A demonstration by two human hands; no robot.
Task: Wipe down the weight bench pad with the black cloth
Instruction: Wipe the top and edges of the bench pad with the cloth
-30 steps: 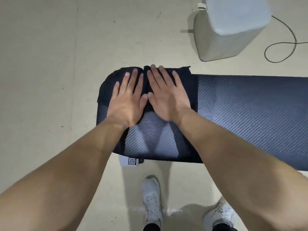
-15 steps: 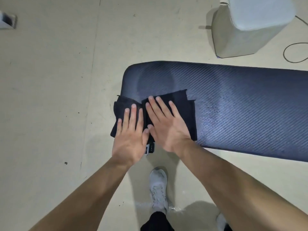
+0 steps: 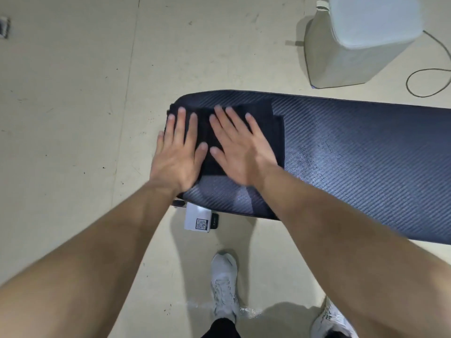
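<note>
Presses left hand (image 3: 179, 152) and right hand (image 3: 240, 152) flat on the black cloth (image 3: 266, 115), side by side, fingers straight and slightly spread, gripping nothing. Has the cloth lying on the rounded end of the weight bench pad (image 3: 353, 154), toward the view's left. Stands in a white shoe (image 3: 224, 284) on the beige floor (image 3: 73, 118), near a small QR-coded box (image 3: 198, 219) just beneath the pad's near edge.

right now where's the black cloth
Head view: the black cloth lies on the bench pad at its left end, under the left hand and right hand.
</note>
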